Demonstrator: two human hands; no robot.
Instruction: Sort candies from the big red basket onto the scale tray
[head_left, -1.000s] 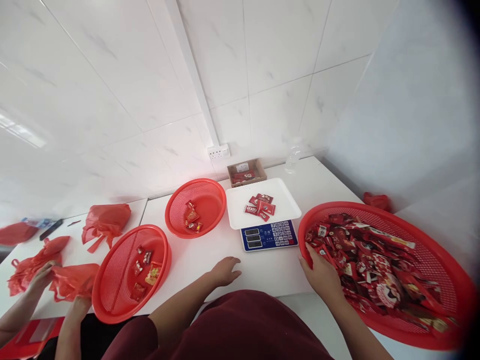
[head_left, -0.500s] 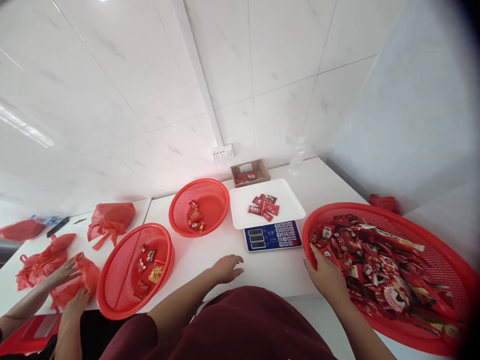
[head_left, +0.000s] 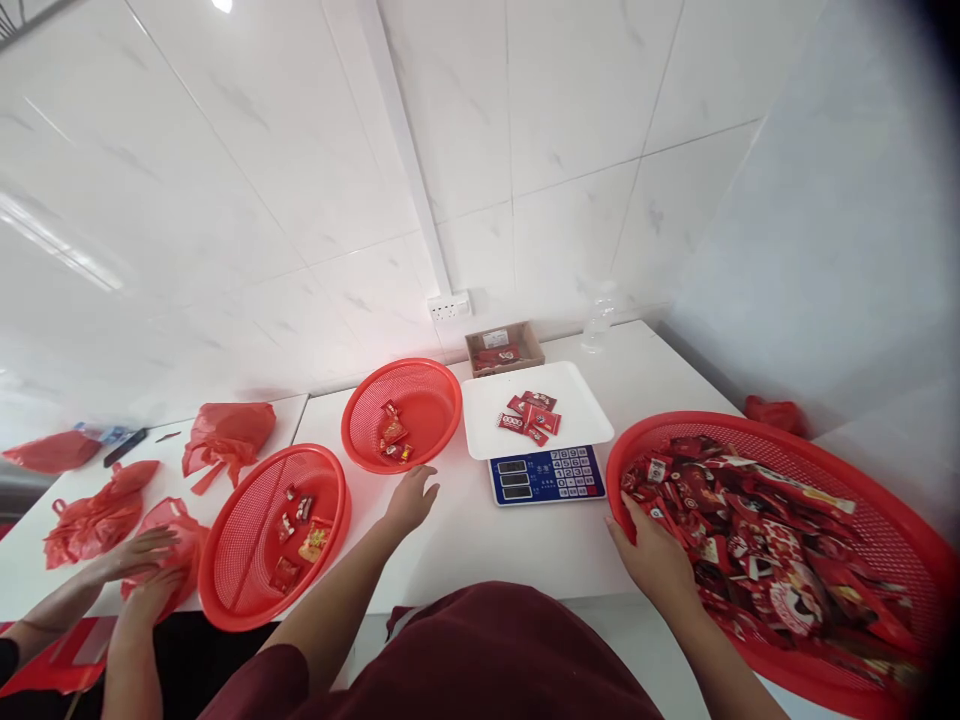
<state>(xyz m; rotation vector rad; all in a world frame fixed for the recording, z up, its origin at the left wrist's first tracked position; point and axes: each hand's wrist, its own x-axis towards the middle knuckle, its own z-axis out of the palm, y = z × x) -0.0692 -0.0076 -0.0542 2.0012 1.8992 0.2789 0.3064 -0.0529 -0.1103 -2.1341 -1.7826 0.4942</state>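
Note:
My right hand grips the near left rim of a large red basket heaped with red snack packets. My left hand hangs over the table with its fingers apart and nothing in it, close to the front of a round red basket that holds a few small packets. Between my hands stands a blue digital scale. On its white tray lie several small red packets.
Another red basket with several packets stands left. Beside it a co-worker's hands press on a red plastic bag; more red bags lie beyond. A cardboard box and a clear bottle stand by the wall.
My left hand has moved left, away from the scale and toward the round basket. My right hand stays on the large basket's rim. The co-worker's hands have come closer together on the bag.

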